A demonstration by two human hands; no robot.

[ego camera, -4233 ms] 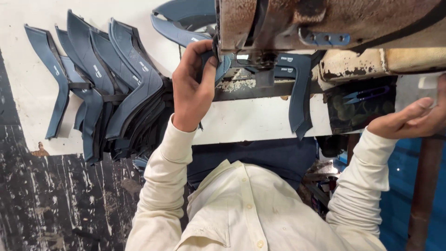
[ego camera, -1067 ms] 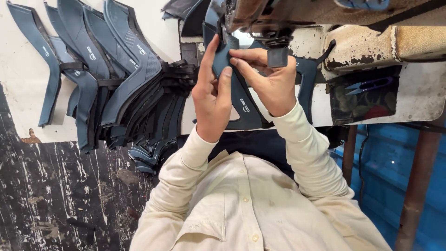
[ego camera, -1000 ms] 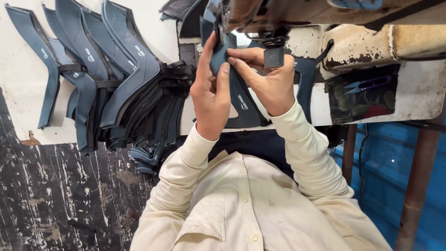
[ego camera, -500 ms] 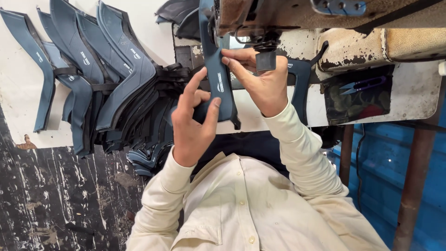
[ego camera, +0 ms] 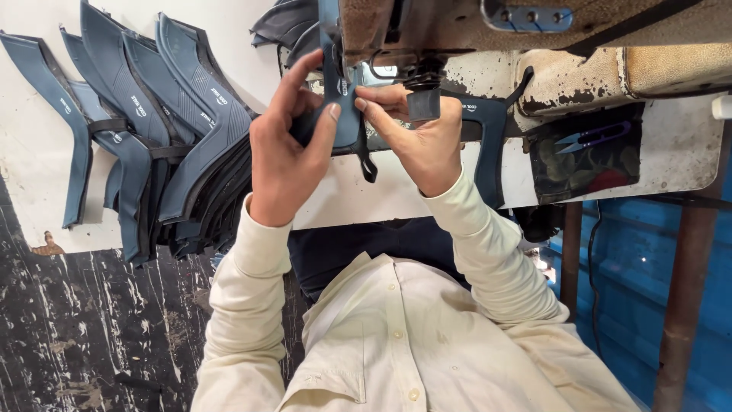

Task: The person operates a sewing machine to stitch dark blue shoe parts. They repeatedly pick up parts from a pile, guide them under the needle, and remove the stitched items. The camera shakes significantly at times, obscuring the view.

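While both hands pinch the curved blue fabric shoe-upper piece (ego camera: 345,114) at the needle area of the worn industrial sewing machine (ego camera: 488,30), seaming appears to be at an early stage: the piece sits under the machine head, held rather than released. The left hand (ego camera: 286,152) grips its near edge between thumb and fingers; the right hand (ego camera: 415,137) closes on the opposite edge beside the presser foot (ego camera: 423,103). A large fanned stack of matching blue upper pieces (ego camera: 145,145) lies on the white worktable (ego camera: 30,198) to the left, well apart. Blue-handled thread snips (ego camera: 583,139) rest in a dark tray to the right. The machine head hides the stitch line.
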